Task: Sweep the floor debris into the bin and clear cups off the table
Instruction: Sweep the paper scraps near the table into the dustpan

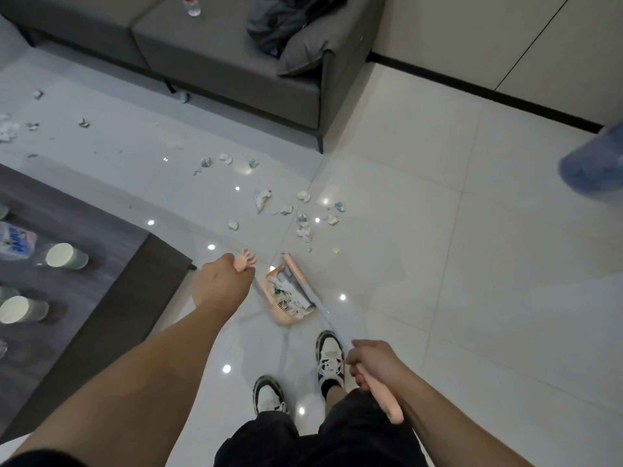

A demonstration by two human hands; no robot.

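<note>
Sweeping set, peach-pink plastic, in use on glossy pale floor tiles. Dustpan: upright scoop with comb teeth along its near edge, part-filled with crumpled paper, resting on the floor ahead of the person's shoes. Left hand: fingers curled round the top of the dustpan's long handle. Broom: slim pale shaft with pink grip, its head lying against the dustpan's right side. Right hand: wrapped round the grip. Debris: crumpled white and bluish paper scraps, scattered on the tiles just beyond the dustpan and further left. Cups: pale green, cylindrical, standing on the dark wood-grain table at left. Sofa: grey, matte, cushioned, beyond the debris.
</note>
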